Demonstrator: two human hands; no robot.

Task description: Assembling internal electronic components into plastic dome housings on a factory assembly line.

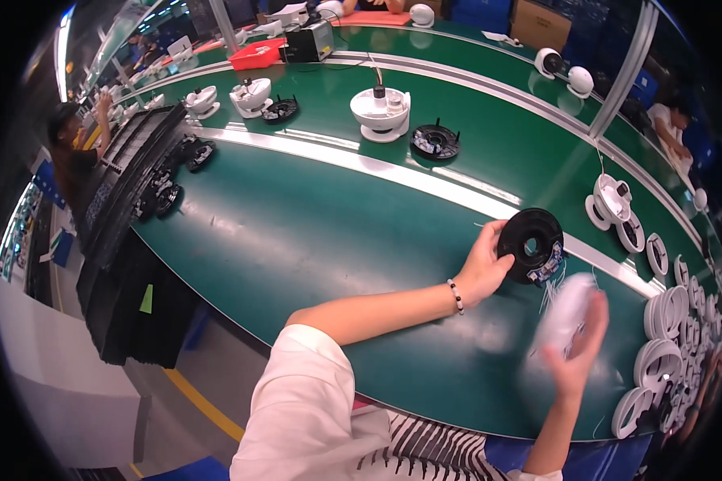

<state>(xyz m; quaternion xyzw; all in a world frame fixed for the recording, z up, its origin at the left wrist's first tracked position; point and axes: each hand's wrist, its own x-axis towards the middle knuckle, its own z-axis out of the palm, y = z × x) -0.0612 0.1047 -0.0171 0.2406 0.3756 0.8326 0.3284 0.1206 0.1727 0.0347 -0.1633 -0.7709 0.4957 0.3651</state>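
My left hand [483, 271] grips the rim of a round black disc [520, 231]. The disc has a hole in its middle and a small circuit board [545, 267] along its lower right edge. Thin pale wires [555, 290] hang from that board toward a white part [560, 317], smeared by motion, so its exact kind cannot be told. My right hand [576, 357], also blurred, is closed on this white part just below and to the right of the disc. Both hands are above the green work table [313, 232].
Beyond a pale rail, a green belt carries white bowl-shaped housings [377, 112] and black round parts [436, 141]. Several white rings [658, 365] are stacked at right. A black rack [128, 172] with more black parts stands left; a person [76, 148] is behind it.
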